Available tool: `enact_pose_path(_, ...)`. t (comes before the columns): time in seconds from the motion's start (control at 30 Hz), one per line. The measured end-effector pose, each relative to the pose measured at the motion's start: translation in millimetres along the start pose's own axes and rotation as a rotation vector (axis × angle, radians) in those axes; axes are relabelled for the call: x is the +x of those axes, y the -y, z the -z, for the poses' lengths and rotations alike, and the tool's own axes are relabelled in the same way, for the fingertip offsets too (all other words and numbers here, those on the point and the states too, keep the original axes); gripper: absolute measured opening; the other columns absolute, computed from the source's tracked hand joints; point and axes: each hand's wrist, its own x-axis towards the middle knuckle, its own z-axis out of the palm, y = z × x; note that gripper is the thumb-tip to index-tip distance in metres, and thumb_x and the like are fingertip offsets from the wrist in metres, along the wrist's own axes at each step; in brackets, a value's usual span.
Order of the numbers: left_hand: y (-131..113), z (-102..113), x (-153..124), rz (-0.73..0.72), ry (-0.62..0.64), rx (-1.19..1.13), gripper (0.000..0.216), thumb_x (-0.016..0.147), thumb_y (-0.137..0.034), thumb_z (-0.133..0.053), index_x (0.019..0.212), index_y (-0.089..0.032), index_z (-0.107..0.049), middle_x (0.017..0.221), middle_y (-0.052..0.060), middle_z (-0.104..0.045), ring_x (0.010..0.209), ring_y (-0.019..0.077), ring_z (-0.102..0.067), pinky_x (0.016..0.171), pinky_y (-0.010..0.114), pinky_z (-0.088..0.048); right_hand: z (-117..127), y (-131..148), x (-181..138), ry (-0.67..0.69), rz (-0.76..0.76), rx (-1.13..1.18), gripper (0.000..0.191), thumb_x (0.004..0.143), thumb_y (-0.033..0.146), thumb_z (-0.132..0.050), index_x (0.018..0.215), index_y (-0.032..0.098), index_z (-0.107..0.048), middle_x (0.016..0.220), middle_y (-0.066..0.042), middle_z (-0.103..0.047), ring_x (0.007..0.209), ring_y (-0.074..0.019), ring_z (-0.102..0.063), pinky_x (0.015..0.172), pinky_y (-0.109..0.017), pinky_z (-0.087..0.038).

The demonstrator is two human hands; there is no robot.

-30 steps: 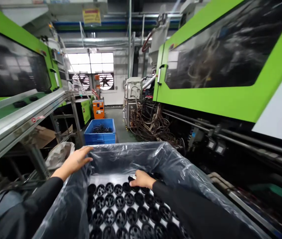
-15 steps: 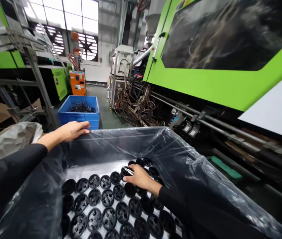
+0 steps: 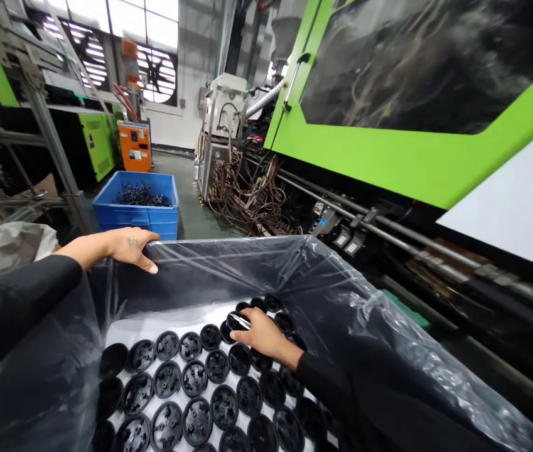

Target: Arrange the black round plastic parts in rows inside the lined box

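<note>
hands work at a big bin lined with clear plastic liner [image 3: 341,295]. left hand [image 3: 127,246] lies on the bin's far left rim, fingers spread flat over the plastic and thumb hooked down inside, its grip apart and pressing on the liner rather than clamped round it. right hand [image 3: 259,333] reaches down inside, its grip together on a round black part [image 3: 236,321] pinched between thumb and fingers, held just above the far rows. more black round parts [image 3: 209,389] lie in neat rows on a white sheet [image 3: 146,328] at the bottom of the bin, touching or nearly touching one another. both arms wear black sleeves. beyond the bin stands a blue crate [image 3: 137,210] holding dark pieces, and a green machine [image 3: 388,150] runs along the right side, with tangled cables [image 3: 247,194] near its base.
</note>
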Motion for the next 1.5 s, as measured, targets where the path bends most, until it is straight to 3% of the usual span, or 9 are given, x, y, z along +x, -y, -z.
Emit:
enact_pose_path(0.3, -3, 3, -11, -0.167, -0.014, -0.24, 0.044, 0.092, -0.057, -0.047, 0.077, -0.018, -0.059, 0.072, -0.002, -0.058, 0.072, 0.0178, -0.058, 0.069, 0.033, -0.046, -11, 14, 38, 0.122, 0.123, -0.151, 0.033, 0.092, 0.039, -0.068, 0.116, 0.017, -0.062, 0.117, -0.007, -0.063, 0.104, -0.0242, -0.062, 0.09, -0.046, -0.053)
enact_pose_path(0.57, 13, -1, -6, 0.005, -0.145, -0.21, 0.059, 0.093, -0.065, -0.034, 0.061, -0.02, -0.054, 0.053, -0.006, -0.044, 0.05, 0.0134, -0.044, 0.055, 0.03, -0.036, -23, 9, 49, 0.044, -0.073, -0.224, 0.038, 0.092, 0.039, -0.068, 0.121, 0.017, -0.059, 0.125, -0.009, -0.059, 0.107, -0.0257, -0.061, 0.09, -0.046, -0.053)
enact_pose_path(0.63, 13, -1, -8, -0.006, -0.167, -0.163, 0.061, 0.094, -0.065, -0.03, 0.066, -0.019, -0.058, 0.059, -0.003, -0.053, 0.055, 0.0152, -0.051, 0.059, 0.031, -0.04, -26, 8, 51, 0.02, -0.107, -0.214, 0.041, 0.092, 0.039, -0.067, 0.126, 0.018, -0.056, 0.128, -0.01, -0.057, 0.109, -0.0267, -0.06, 0.091, -0.047, -0.053)
enact_pose_path(0.73, 4, 0, -12, -0.055, -0.193, -0.071, 0.063, 0.095, -0.065, -0.023, 0.109, -0.019, -0.064, 0.089, 0.004, -0.07, 0.081, 0.0218, -0.065, 0.074, 0.035, -0.046, -31, 8, 57, 0.01, -0.124, -0.189, 0.043, 0.092, 0.039, -0.067, 0.128, 0.019, -0.055, 0.13, -0.01, -0.056, 0.113, -0.0274, -0.059, 0.093, -0.048, -0.052)
enact_pose_path(0.87, -23, -5, -14, -0.119, -0.245, 0.191, 0.088, 0.078, -0.077, -0.048, 0.147, -0.025, -0.031, 0.107, 0.013, -0.069, 0.089, 0.0354, -0.067, 0.074, 0.04, -0.046, -37, 12, 67, -0.009, -0.149, -0.172, 0.04, 0.092, 0.039, -0.068, 0.125, 0.018, -0.057, 0.129, -0.01, -0.057, 0.113, -0.0275, -0.058, 0.095, -0.049, -0.051)
enact_pose_path(0.97, -45, -9, -11, -0.235, -0.302, 0.384, 0.068, 0.085, -0.059, -0.057, 0.14, -0.023, -0.041, 0.117, 0.015, -0.063, 0.095, 0.0348, -0.065, 0.083, 0.043, -0.044, -40, 13, 67, -0.032, -0.156, -0.162, 0.04, 0.092, 0.038, -0.068, 0.124, 0.018, -0.057, 0.129, -0.01, -0.057, 0.11, -0.0267, -0.06, 0.093, -0.048, -0.052)
enact_pose_path(1.07, -57, -9, -9, -0.287, -0.353, 0.486, 0.033, 0.099, -0.039, -0.039, 0.121, -0.02, -0.055, 0.101, 0.01, -0.066, 0.088, 0.0268, -0.065, 0.084, 0.041, -0.046, -42, 12, 62, -0.075, -0.144, -0.137, 0.042, 0.092, 0.038, -0.068, 0.126, 0.018, -0.055, 0.13, -0.01, -0.055, 0.108, -0.0265, -0.061, 0.091, -0.048, -0.053)
enact_pose_path(1.27, -52, -6, -13, -0.147, -0.475, 0.5, 0.021, 0.098, -0.019, -0.042, 0.113, -0.017, -0.057, 0.092, 0.004, -0.07, 0.072, 0.0194, -0.067, 0.063, 0.034, -0.051, -44, 6, 53, -0.147, -0.001, -0.037, 0.046, 0.092, 0.035, -0.068, 0.133, 0.02, -0.051, 0.135, -0.01, -0.053, 0.114, -0.0272, -0.058, 0.096, -0.049, -0.051)
enact_pose_path(1.5, -52, -14, -11, -0.223, -0.461, 0.456, 0.057, 0.093, -0.063, -0.042, 0.126, -0.017, -0.049, 0.101, 0.007, -0.069, 0.077, 0.0204, -0.069, 0.064, 0.035, -0.055, -52, 3, 59, -0.144, -0.049, -0.047, 0.047, 0.092, 0.034, -0.069, 0.133, 0.019, -0.052, 0.137, -0.011, -0.053, 0.121, -0.03, -0.054, 0.101, -0.053, -0.047)
